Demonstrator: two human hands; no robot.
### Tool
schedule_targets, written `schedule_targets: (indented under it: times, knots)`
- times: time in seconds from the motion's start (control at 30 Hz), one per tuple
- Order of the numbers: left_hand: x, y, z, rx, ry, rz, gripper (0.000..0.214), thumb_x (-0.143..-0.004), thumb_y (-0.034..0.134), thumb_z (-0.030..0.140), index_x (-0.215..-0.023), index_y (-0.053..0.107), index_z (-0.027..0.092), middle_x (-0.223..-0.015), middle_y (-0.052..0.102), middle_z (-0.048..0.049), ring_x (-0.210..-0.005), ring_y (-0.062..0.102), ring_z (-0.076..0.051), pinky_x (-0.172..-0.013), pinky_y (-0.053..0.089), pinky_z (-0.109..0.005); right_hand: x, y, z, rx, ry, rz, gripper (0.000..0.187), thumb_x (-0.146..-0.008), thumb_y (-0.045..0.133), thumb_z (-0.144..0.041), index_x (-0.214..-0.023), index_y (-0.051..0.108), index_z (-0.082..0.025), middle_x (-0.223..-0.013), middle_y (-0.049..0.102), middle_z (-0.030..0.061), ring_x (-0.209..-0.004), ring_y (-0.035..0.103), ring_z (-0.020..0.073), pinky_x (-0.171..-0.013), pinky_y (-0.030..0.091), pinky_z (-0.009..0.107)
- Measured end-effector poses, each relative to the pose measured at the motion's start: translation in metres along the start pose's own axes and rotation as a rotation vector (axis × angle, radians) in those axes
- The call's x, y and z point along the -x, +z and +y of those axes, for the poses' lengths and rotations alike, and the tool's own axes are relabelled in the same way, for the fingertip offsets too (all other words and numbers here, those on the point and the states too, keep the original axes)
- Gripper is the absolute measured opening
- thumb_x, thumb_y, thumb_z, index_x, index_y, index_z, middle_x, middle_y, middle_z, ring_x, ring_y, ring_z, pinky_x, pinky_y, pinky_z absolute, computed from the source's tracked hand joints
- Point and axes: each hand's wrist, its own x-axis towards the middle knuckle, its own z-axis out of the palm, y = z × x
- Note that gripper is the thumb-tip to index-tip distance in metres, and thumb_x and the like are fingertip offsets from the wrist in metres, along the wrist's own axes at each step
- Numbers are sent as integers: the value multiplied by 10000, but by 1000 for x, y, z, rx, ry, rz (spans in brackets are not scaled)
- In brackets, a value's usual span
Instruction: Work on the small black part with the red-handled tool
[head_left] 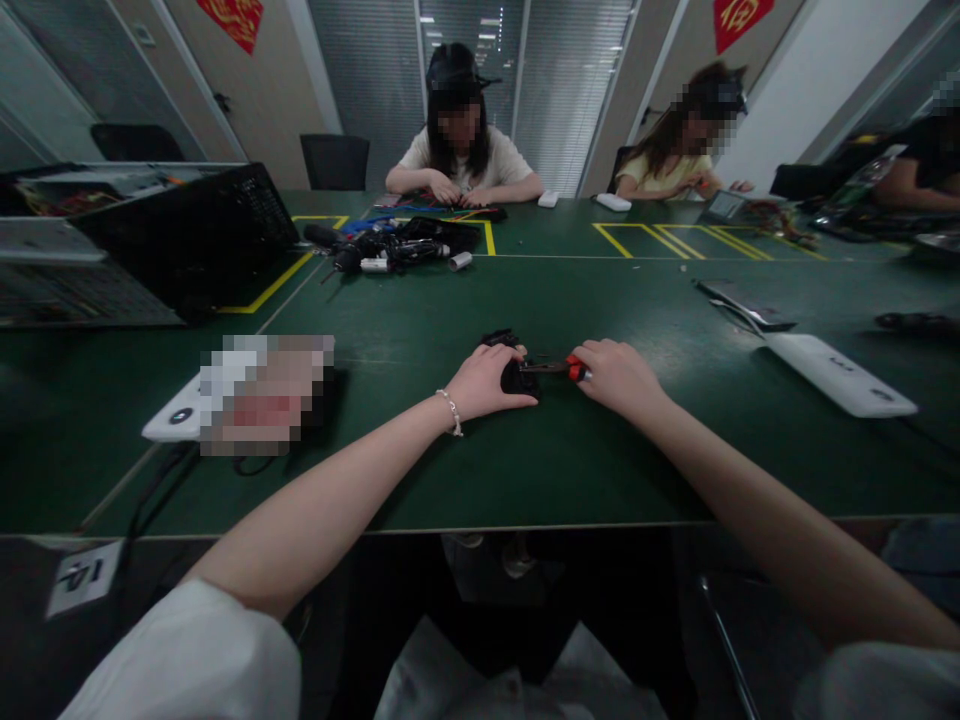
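Near the front of the green table (420,480), my left hand (487,382) holds a small black part (519,378) against the tabletop, thumb and fingers curved round it. Its exact kind is too dark to make out. From the right, my right hand (615,374) grips pliers by their red handles (576,367). The metal jaws (547,369) point left and meet the black part. Whether the jaws are clamped on it I cannot tell. Another bit of black material (498,337) shows just behind my left fingers.
White power banks (840,375) lie right and left, one beside a pixelated item (266,395). An opened computer case (180,240) stands at the left. A heap of black parts and cables (405,245) lies farther back. Co-workers (465,150) sit opposite.
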Motion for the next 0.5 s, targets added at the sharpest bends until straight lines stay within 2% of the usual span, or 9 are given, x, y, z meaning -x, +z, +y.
schedule_targets:
  times: [0.5]
  knots:
    - [0, 1, -2, 11, 0, 10, 560, -679, 704, 537, -1072, 560, 165, -1222, 571, -95, -1111, 516, -282, -976, 394, -420, -1, 2, 1, -12, 8, -13, 222, -767, 497, -218, -939, 623, -153, -885, 635, 84, -775, 548, 213, -656, 358, 309]
